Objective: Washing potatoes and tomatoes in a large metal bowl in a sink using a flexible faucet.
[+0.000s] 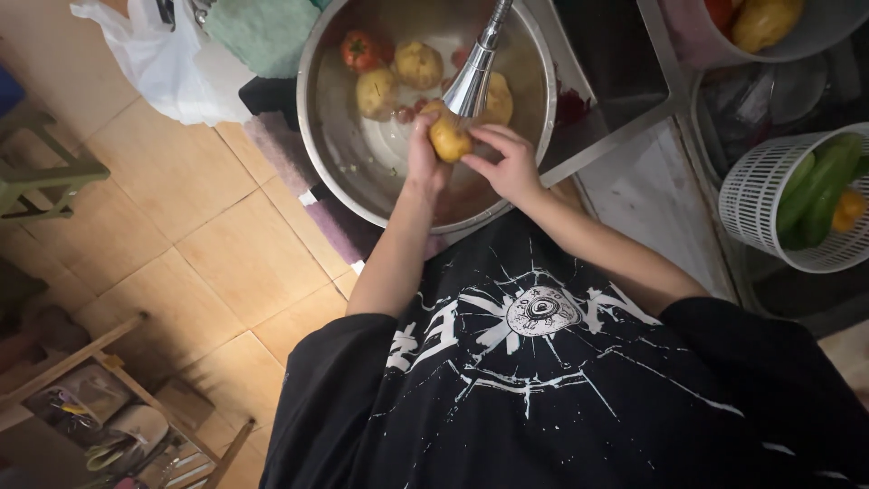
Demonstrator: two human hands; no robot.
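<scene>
A small yellow potato (450,138) sits between the two hands, held up over the middle of a large steel bowl (330,136), directly under the metal spray head of a faucet (473,80) that reaches down from above. The left hand (424,156) grips the potato from its left side — fingers curled round it, the palm behind it. The right hand (507,163) comes in from the other side, its fingertips pressed against the potato's right end, thumb and forefinger closing on it. So both hands are shut about the one potato, neither spread flat.

Inside the bowl, beyond the hands, lie more potatoes (417,63) and a red tomato (359,50), with a few small reddish pieces near the bowl's middle. Whether water is running from the spray head cannot be told.

The person wears a black T-shirt (543,380) with a white cracked-line print; both forearms are bare and reach forward from it to the bowl.

To the right, a white slotted basket (756,195) holds green cucumbers (815,186) and something yellow-orange. At the top right, another bowl (828,36) holds a yellow pepper and a red thing. A green cloth (262,32) and a white plastic bag (163,59) lie at the top left, near the bowl's rim. Tan floor tiles (199,235) fill the left side — with a green stool (45,177) at the edge.
</scene>
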